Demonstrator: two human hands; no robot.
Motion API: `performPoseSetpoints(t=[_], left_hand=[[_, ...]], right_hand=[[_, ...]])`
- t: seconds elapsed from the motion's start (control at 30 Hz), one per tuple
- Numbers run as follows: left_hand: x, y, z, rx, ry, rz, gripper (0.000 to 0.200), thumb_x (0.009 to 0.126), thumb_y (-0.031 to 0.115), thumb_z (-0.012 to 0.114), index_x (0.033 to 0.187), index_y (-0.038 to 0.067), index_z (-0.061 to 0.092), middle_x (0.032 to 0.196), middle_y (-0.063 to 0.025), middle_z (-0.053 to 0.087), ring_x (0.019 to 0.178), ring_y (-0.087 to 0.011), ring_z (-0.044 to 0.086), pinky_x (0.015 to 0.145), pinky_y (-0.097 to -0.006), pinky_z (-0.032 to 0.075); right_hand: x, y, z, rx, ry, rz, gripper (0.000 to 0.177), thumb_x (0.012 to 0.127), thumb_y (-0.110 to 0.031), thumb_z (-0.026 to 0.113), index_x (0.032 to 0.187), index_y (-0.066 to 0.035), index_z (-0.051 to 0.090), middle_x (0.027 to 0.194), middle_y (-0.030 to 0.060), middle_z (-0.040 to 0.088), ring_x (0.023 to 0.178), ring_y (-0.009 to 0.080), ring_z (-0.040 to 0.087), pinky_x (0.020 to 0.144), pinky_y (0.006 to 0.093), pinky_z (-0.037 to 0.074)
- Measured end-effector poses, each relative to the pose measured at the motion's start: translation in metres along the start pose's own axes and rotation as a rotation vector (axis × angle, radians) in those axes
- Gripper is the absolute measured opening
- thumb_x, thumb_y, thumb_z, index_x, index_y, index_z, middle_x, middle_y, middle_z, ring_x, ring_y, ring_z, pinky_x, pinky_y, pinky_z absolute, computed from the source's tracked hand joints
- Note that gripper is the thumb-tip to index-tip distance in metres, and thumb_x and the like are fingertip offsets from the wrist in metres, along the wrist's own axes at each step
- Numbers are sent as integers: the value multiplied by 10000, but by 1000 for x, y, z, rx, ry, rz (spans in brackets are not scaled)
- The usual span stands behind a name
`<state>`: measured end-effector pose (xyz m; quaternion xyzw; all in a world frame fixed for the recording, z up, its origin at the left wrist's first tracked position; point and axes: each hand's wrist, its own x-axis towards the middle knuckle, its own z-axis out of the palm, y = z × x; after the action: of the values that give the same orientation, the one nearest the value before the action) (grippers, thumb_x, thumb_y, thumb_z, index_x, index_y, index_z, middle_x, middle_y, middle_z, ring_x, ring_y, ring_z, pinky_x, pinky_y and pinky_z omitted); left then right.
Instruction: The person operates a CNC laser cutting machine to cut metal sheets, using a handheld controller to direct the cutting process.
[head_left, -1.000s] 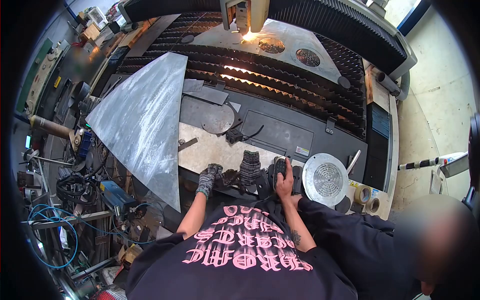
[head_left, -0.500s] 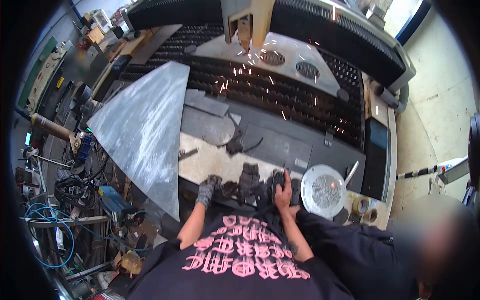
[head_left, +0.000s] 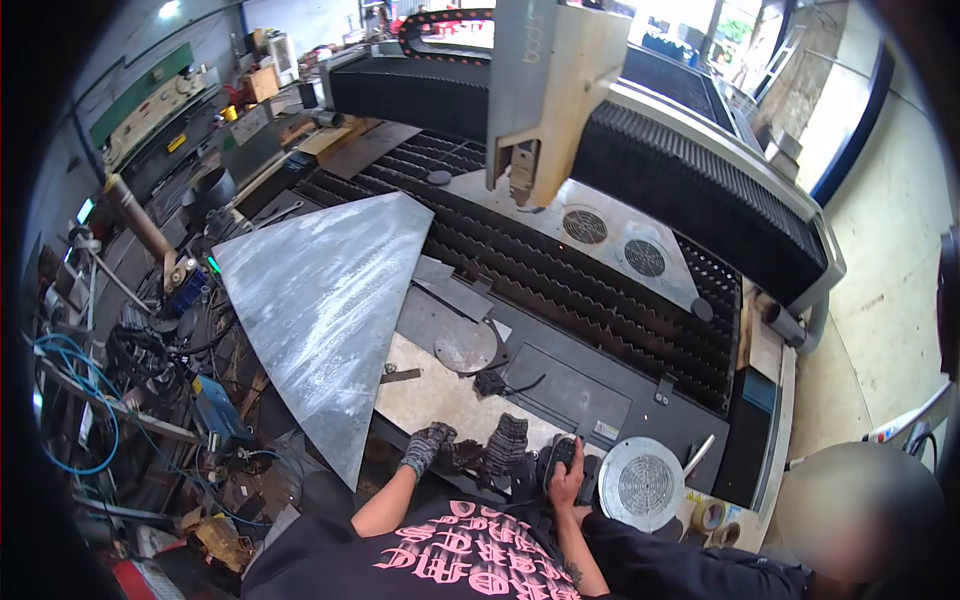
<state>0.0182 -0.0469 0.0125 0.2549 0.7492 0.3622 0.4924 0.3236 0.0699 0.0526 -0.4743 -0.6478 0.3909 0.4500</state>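
Observation:
My left hand (head_left: 428,448), in a grey knitted glove, rests on the near edge of a pale board (head_left: 430,385), fingers lying on it. Just right of it lie a small dark item (head_left: 465,454) I cannot identify and a dark ribbed glove (head_left: 506,445). Bare, my right hand (head_left: 566,482) is closed round a black handheld controller (head_left: 550,458), one finger pointing up along its side. Close by on the right is a round metal disc (head_left: 643,484) with a pattern of concentric slots. A large triangular metal sheet (head_left: 325,300) lies left of my hands.
Beyond the board, a cutting machine's head (head_left: 530,180) stands over a slotted metal sheet (head_left: 615,240) on a slatted bed (head_left: 540,290). A co-worker's dark sleeve (head_left: 690,560) reaches in from the right. Tape rolls (head_left: 708,515) sit nearby; cables and scrap (head_left: 190,400) crowd the left.
The bright sparks under the cutting head are gone; only faint glowing specks show. My view has tilted up, so the scene sits lower. Both hands keep about the same places.

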Motion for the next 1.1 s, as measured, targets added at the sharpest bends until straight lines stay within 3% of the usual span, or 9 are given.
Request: performPoseSetpoints(t=[0.17,0.33,0.47,0.57,0.63,0.77,0.93,1.03,1.1], left_hand=[[21,-39,2,254,40,185,329,974,242,393,1153,185,662,1178,-107,643,1084,-286,602,1000,-356,443],[-6,-12,7,-484,94,1,264,931,181,555,1050,-32,654,1065,-76,675,964,-147,631,865,-250,496],[-22,-31,-4,-533,82,64,301,910,238,593,1066,-16,642,1028,-112,696,971,-210,664,819,-306,530],[-58,-30,-25,512,36,69,407,900,397,577,1108,52,628,1083,-173,675,1025,-301,653,845,-403,520],[-101,-8,-39,749,23,36,510,893,542,494,1132,109,617,1073,-211,654,1013,-363,634,846,-483,494],[-151,-22,-69,888,-2,-1,572,905,582,398,1113,100,624,958,-190,682,879,-383,655,786,-508,489],[-192,-74,-94,944,67,-124,478,900,495,471,1025,73,657,906,-191,688,820,-376,660,738,-491,502],[-192,-75,-102,893,56,-170,476,899,493,472,1024,73,657,905,-191,688,820,-376,660,737,-491,502],[-190,-76,-100,857,49,-180,475,899,492,473,1023,72,658,905,-191,688,819,-376,660,737,-490,502]], right_hand=[[-1,1,1,13,-14,-11,608,784,-20,450,1389,35,419,1354,230,499,1274,350,477,1084,365,340],[-2,11,3,-8,-19,15,617,773,-31,451,1384,51,418,1380,237,479,1303,356,446,1107,369,309],[-4,10,3,-41,-6,14,626,761,-36,452,1380,52,423,1377,239,480,1309,361,437,1113,372,298],[-4,5,4,-52,-14,21,632,758,-40,446,1382,50,420,1380,235,478,1316,355,430,1119,367,289],[-3,4,2,-71,-26,19,639,758,-44,436,1390,44,412,1391,225,472,1326,338,425,1120,357,287],[-3,11,4,-75,-11,6,628,756,-38,456,1376,57,424,1366,251,484,1303,375,440,1115,381,295],[-3,-7,5,-102,-23,10,640,758,-50,445,1390,45,413,1368,236,490,1292,348,460,1101,356,316],[-11,15,-2,-193,-138,83,610,921,-212,569,1438,30,353,1451,249,403,1347,403,356,1118,412,278],[-6,5,-5,-183,-153,64,596,904,-150,530,1441,32,346,1443,260,407,1336,406,364,1112,401,282]])
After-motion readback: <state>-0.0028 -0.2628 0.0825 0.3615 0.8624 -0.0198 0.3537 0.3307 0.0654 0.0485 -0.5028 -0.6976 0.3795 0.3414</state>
